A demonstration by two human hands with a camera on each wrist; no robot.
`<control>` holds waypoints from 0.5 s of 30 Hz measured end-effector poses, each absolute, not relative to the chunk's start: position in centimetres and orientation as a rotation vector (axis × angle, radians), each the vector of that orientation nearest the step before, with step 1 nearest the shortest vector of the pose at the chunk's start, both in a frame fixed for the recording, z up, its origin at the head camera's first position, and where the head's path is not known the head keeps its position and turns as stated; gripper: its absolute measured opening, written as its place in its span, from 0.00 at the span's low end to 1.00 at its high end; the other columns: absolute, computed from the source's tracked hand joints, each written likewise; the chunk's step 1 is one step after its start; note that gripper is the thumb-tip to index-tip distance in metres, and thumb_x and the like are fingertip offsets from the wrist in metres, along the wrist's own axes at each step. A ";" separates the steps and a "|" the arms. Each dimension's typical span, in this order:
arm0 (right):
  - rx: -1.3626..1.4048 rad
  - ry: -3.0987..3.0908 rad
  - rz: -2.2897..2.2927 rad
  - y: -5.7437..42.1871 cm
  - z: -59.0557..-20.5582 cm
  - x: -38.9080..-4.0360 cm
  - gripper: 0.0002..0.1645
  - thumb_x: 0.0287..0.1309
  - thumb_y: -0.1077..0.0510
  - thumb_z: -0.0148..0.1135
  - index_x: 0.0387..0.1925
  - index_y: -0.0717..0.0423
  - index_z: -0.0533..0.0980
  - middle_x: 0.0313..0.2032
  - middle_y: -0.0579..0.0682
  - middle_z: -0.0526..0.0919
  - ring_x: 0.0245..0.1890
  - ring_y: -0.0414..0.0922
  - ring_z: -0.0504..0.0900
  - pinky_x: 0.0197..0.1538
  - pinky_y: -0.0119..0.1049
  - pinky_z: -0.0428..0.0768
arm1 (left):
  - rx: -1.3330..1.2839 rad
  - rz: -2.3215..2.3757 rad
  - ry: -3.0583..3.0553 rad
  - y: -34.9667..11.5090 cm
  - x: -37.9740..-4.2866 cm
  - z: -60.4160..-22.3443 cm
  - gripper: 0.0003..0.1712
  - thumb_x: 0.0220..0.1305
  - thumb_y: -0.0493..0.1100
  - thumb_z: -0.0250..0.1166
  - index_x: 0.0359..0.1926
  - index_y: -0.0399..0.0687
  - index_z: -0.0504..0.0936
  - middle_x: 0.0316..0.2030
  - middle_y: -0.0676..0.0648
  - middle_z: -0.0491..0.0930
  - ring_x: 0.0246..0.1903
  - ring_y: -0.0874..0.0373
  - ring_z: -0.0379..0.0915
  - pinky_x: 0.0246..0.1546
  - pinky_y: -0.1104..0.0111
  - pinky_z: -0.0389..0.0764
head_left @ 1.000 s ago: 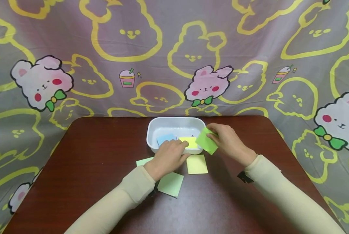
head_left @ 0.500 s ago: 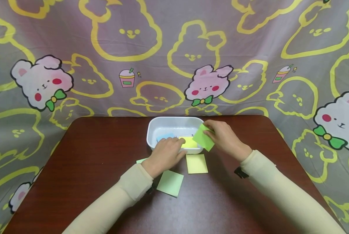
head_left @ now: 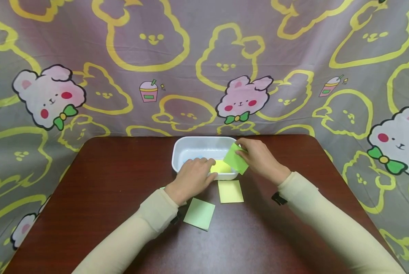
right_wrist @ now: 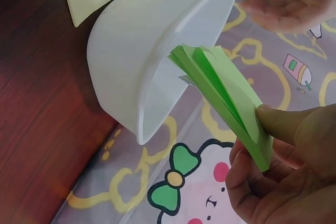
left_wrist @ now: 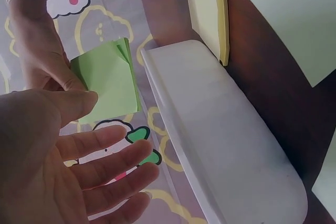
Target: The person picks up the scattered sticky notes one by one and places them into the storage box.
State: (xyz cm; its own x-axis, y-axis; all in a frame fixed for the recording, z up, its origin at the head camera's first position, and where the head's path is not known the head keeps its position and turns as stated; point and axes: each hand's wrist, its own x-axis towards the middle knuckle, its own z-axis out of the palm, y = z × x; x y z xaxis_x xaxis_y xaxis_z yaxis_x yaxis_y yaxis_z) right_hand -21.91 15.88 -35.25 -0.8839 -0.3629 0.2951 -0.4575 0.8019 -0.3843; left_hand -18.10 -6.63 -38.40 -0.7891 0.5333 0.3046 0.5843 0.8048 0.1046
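Note:
My right hand (head_left: pixel 262 160) pinches a bright green sticky note pad (head_left: pixel 234 158) at the right end of a white plastic tray (head_left: pixel 228 176). In the right wrist view the pad's sheets (right_wrist: pixel 226 98) fan apart at the far end, thumb on one face and fingers behind. My left hand (head_left: pixel 190 179) hovers over the tray's front rim, its fingers loosely bent with nothing in them in the left wrist view. Inside the tray lies a bright yellow pad (head_left: pixel 220 167); a blue piece (head_left: pixel 186 161) is mostly hidden behind my left hand.
In front of the tray lie a pale yellow pad (head_left: pixel 230 191) and a pale green pad (head_left: pixel 199 214). Another pale green pad is almost covered by my left wrist. The dark brown table (head_left: pixel 122 179) ends at a patterned curtain (head_left: pixel 177 49).
The right hand has moved slightly left and away from me with the bright green pad, bringing it over the tray's right end. The left hand has shifted slightly left and forward, covering more of the blue piece.

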 end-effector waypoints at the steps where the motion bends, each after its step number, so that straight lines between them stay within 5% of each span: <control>1: 0.644 -2.782 0.669 15.9 -35.3 -22.0 0.12 0.59 0.61 0.64 0.45 0.60 0.80 0.31 0.52 0.82 0.29 0.45 0.74 0.34 0.38 0.72 | -0.859 -0.277 -2.730 -6.6 -18.1 -38.4 0.17 0.64 0.51 0.62 0.48 0.46 0.79 0.33 0.46 0.84 0.31 0.49 0.80 0.31 0.58 0.77; 15: 0.642 -2.804 0.691 15.7 -35.7 -22.8 0.14 0.60 0.60 0.63 0.47 0.61 0.79 0.42 0.55 0.85 0.38 0.47 0.81 0.42 0.44 0.80 | -0.838 -0.250 -2.744 -6.5 -19.2 -38.1 0.17 0.63 0.52 0.64 0.47 0.46 0.79 0.32 0.45 0.84 0.30 0.47 0.80 0.30 0.57 0.77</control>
State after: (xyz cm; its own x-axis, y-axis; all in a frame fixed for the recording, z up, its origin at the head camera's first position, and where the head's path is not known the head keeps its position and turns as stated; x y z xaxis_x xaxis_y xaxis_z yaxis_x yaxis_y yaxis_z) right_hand -22.80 15.68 -35.73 -0.8899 -0.3655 0.2729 -0.4504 0.7985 -0.3994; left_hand -19.18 -6.53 -38.09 -0.7993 0.5228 0.2963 0.5677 0.8186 0.0873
